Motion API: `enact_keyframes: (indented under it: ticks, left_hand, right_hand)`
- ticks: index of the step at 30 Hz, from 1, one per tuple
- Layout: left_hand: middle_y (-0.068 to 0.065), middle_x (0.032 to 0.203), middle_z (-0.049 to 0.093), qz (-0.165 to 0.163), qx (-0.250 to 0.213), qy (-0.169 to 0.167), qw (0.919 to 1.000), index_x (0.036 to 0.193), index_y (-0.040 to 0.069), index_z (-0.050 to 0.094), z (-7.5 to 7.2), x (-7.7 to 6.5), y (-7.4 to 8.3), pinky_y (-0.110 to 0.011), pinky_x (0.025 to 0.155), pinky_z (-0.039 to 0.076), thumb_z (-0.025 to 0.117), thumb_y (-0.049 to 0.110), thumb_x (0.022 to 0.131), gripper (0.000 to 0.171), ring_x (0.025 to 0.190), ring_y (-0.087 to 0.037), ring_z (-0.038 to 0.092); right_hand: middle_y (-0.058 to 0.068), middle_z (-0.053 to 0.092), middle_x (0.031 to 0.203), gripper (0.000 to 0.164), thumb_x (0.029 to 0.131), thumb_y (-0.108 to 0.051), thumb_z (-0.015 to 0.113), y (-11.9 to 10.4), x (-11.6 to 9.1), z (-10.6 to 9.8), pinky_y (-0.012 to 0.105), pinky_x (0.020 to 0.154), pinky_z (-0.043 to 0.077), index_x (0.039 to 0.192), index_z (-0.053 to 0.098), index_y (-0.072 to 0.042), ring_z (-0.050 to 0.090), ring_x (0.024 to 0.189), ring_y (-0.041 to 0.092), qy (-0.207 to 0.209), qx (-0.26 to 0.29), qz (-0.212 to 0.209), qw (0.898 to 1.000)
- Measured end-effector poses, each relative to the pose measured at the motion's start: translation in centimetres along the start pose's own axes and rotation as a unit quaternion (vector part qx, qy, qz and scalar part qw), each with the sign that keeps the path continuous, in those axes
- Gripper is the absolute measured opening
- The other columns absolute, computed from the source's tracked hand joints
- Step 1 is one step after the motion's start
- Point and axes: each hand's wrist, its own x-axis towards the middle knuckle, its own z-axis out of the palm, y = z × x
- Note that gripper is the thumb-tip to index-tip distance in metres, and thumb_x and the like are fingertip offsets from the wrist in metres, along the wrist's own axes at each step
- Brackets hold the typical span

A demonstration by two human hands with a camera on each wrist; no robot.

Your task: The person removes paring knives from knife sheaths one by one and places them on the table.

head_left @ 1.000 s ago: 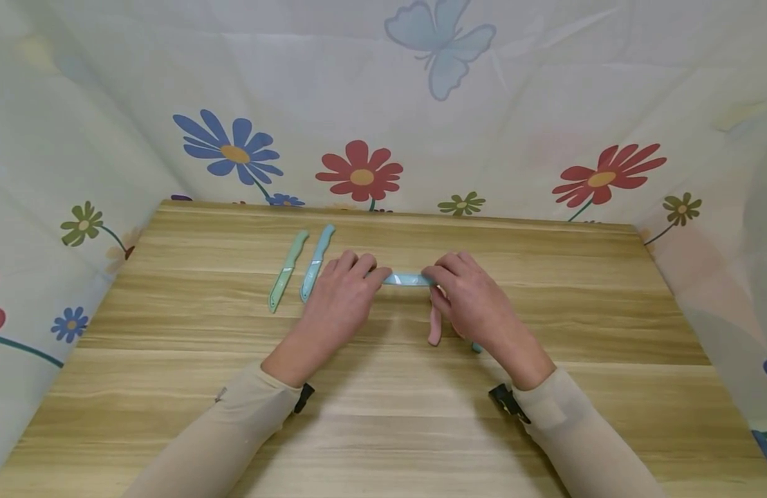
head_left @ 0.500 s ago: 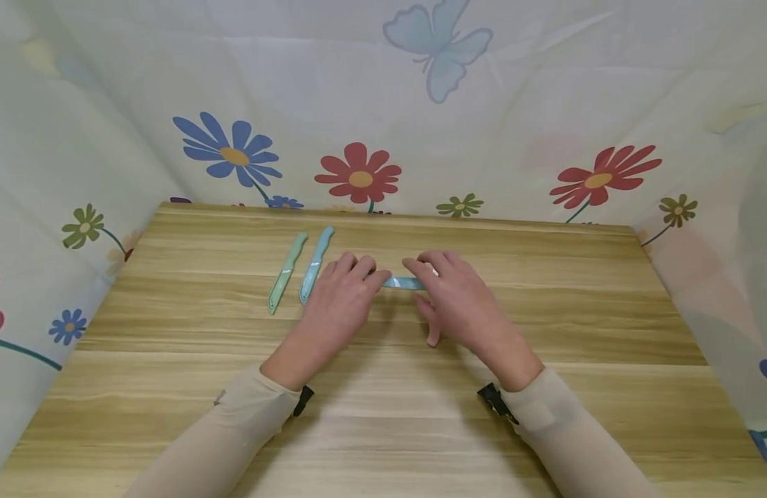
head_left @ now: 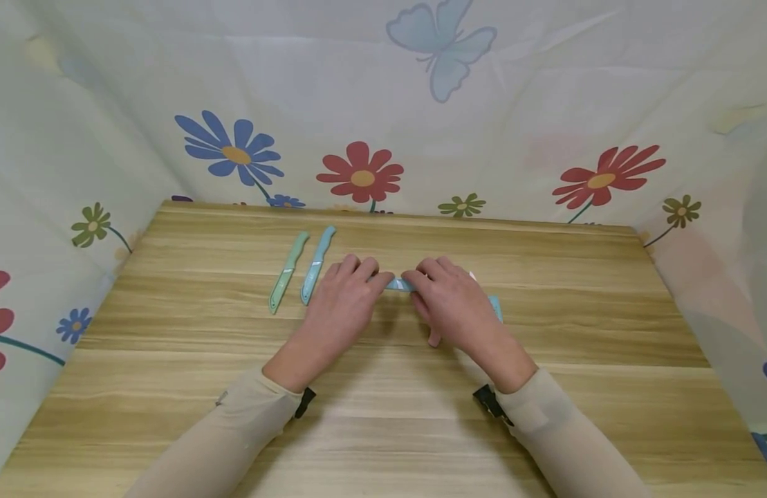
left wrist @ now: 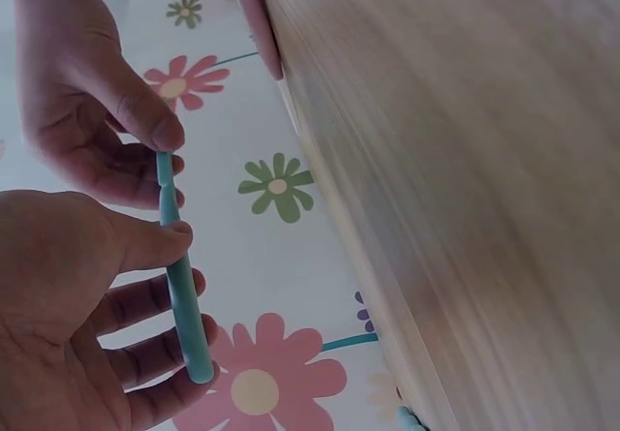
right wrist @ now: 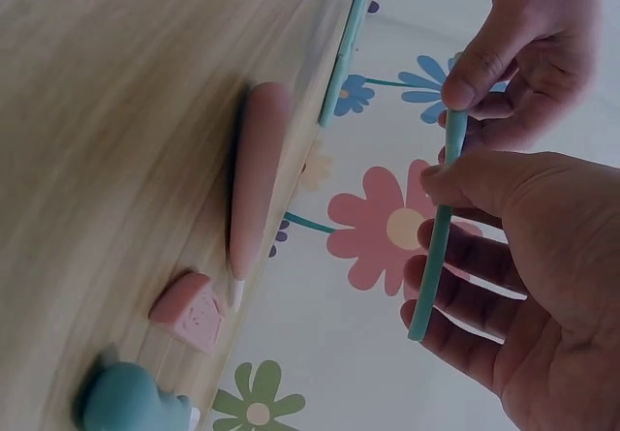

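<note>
Blue knife (head_left: 397, 284) centre of head frame, above table (head_left: 383, 436) | left hand (head_left: 342, 299) pinching one end | right hand (head_left: 456, 304) pinching other end | green knife (head_left: 287, 273), second blue knife (head_left: 316, 268) left of centre | pink handle (head_left: 434, 339) below right hand

Three sheathed knives: one held blue knife (head_left: 398, 284), and at its nine o'clock one blue knife (head_left: 317, 265) and one green knife (head_left: 288, 272). One pink handle (head_left: 434, 340) at five o'clock; one pink wedge (right wrist: 189, 310). One turquoise thing (head_left: 496, 308), partly hidden, past three o'clock. Two hands: left hand (head_left: 342, 297), right hand (head_left: 454, 301). One table (head_left: 383, 429).
</note>
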Motion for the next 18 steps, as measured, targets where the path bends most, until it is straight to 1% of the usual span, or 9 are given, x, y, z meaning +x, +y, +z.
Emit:
enact_keyframes:
  ticks: [4, 10, 18]
  left_hand:
    - [-0.007, 0.11, 0.064, -0.003, -0.006, -0.005, 1.0, 0.129, 0.015, 0.075, 0.02, -0.04, -0.01, -0.043, 0.088, 0.055, 0.073, 0.007, 0.1, 0.031, 0.099, -0.028, 0.056]
    - [-0.006, 0.109, 0.064, -0.001, -0.009, -0.006, 0.9999, 0.129, 0.015, 0.076, 0.16, -0.04, -0.11, -0.043, 0.087, 0.055, 0.071, 0.006, 0.101, 0.03, 0.098, -0.028, 0.056]
    - [-0.006, 0.107, 0.064, 0.008, -0.007, -0.001, 0.9999, 0.125, 0.013, 0.077, 0.22, 0.0, -0.11, -0.039, 0.081, 0.055, 0.072, 0.005, 0.101, 0.026, 0.094, -0.027, 0.054]
  right_hand:
    - [0.006, 0.066, 0.113, 0.029, 0.101, -0.014, 0.074, 0.04, 0.01, 0.02, 0.037, 0.077, 0.055, 0.129, 0.073, -0.009, 0.059, 0.101, 0.025, -0.008, 0.002, 0.001, 1.0]
    - [0.006, 0.067, 0.115, 0.031, 0.1, -0.016, 0.076, 0.12, 0.08, 0.03, 0.037, 0.08, 0.056, 0.13, 0.073, -0.009, 0.06, 0.102, 0.025, -0.016, 0.006, 0.005, 1.0]
    - [0.006, 0.068, 0.111, 0.03, 0.097, -0.013, 0.081, 0.53, 0.02, 0.23, 0.037, 0.077, 0.058, 0.126, 0.076, -0.009, 0.061, 0.097, 0.024, -0.003, 0.022, -0.003, 1.0]
